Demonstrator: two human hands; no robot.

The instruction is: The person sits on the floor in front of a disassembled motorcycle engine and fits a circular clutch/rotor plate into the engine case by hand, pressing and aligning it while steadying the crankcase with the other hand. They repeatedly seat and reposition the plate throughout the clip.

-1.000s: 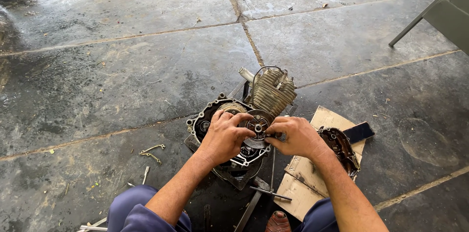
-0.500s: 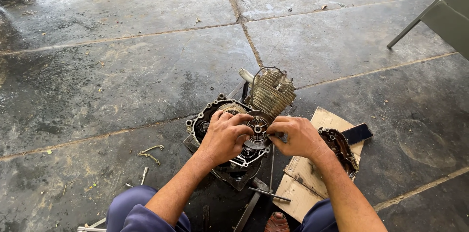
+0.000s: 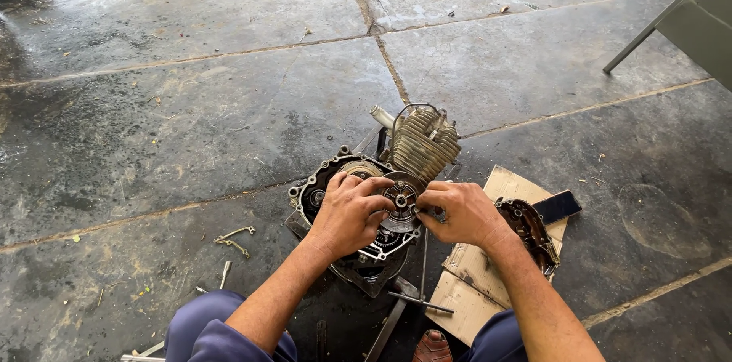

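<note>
A view from above looks down at a person seated on a dark stone-slab floor (image 3: 191,126), knees in blue trousers at the bottom edge; both bare forearms reach up toward the middle of the frame, where a small engine (image 3: 366,202) lies on the floor with its side cover off and its round inner parts exposed.

The left hand (image 3: 347,213) rests over the open crankcase, just left of centre; its fingers are curled and narrowly spread, the fingertips gripping the left rim of a round metal clutch plate (image 3: 400,206) that sits in the open side of the engine. The right hand (image 3: 461,213) meets it from the right; its fingers are bent close together, pinching the right rim of the same plate; whether it also holds a small tool cannot be told. The plate sits between the two hands at the centre of the frame, touching both.

Just above the hands, the engine's finned cylinder (image 3: 423,145) points toward the upper right. To the right of the right hand, a piece of cardboard (image 3: 499,183) lies flat, carrying a dark engine cover (image 3: 530,229); a dark flat phone-like slab (image 3: 557,206) lies at its right edge. Below the hands, a T-shaped wrench (image 3: 415,301) lies on the floor; small bent metal bits (image 3: 232,238) lie at lower left; a grey metal frame (image 3: 686,19) fills the upper right corner.
</note>
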